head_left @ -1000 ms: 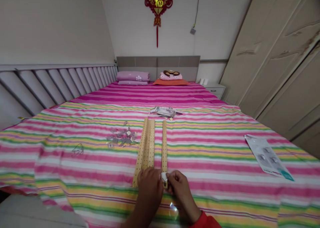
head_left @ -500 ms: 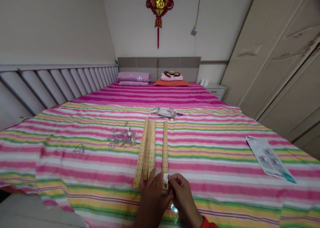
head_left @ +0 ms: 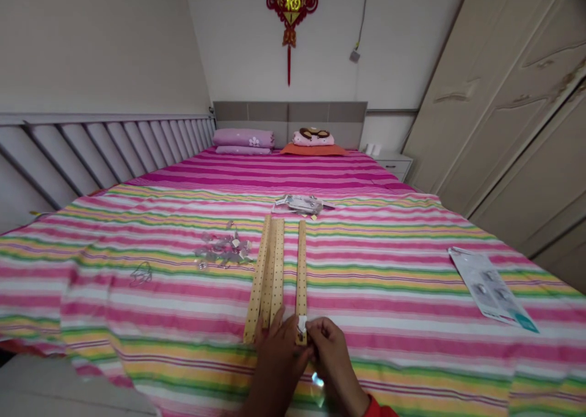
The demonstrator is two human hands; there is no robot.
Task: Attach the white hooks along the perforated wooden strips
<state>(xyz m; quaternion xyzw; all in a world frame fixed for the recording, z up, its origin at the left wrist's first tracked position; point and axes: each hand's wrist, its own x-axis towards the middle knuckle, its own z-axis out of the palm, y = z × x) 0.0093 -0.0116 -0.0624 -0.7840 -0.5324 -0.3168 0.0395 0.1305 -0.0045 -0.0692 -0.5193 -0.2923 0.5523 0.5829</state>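
Pinching white piece [head_left: 302, 323] on near end of single strip [head_left: 301, 270]: right hand [head_left: 333, 346], fingers together. Left hand [head_left: 279, 351] alongside, fingers partly spread, can't tell its hold. Strip lies on bed [head_left: 389, 264], right of grouped strips [head_left: 278, 270].

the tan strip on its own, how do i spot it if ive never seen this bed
On the striped sheet, find the person's left hand and right hand. Away from them runs the tan strip, a white piece at its near end. Unlike the bunched strips to its left, it lies apart.
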